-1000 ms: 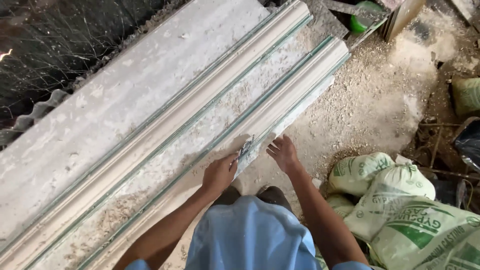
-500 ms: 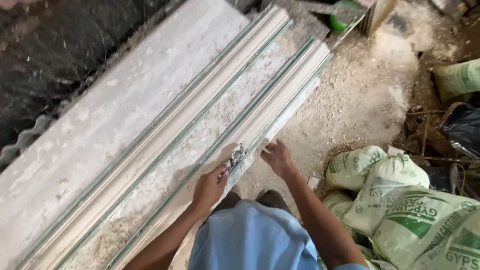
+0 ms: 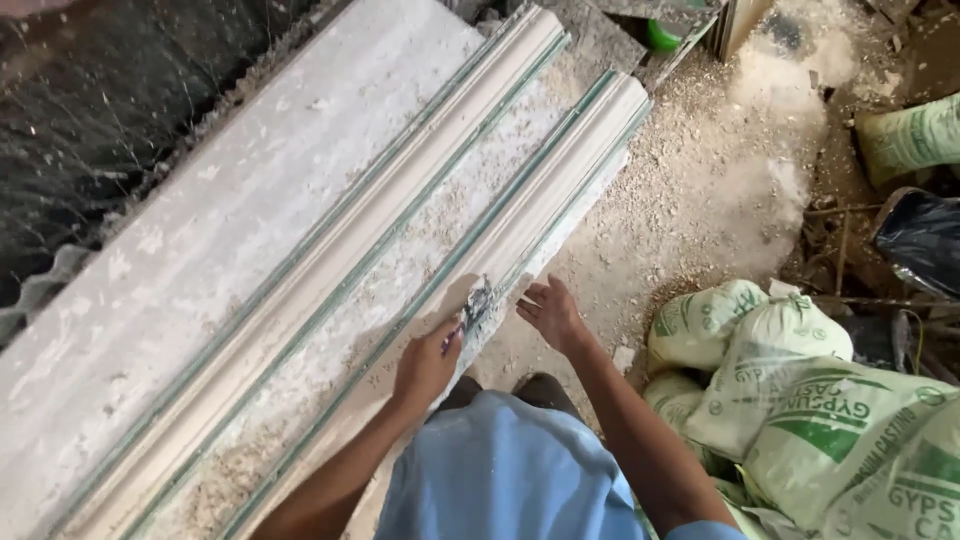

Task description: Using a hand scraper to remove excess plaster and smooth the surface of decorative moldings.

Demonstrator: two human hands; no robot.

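Note:
Two long white plaster mouldings [image 3: 520,215] with green edges lie side by side on a dusty workbench [image 3: 200,250], running from lower left to upper right. My left hand [image 3: 425,362] grips a small plaster-caked scraper [image 3: 474,303], its blade resting on the near moulding's outer edge. My right hand [image 3: 552,312] hovers just right of the blade with fingers spread, beside the moulding's edge and holding nothing. My blue shirt fills the bottom middle.
White and green sacks [image 3: 800,400] are piled on the floor at the right. Plaster dust and rubble cover the ground [image 3: 720,180]. A dark bag [image 3: 925,240] lies at the right edge; a green object [image 3: 660,38] sits at the top.
The view has shifted slightly. My left hand with the scraper stays on the near moulding's edge; my right hand has come off the moulding and opened beside it.

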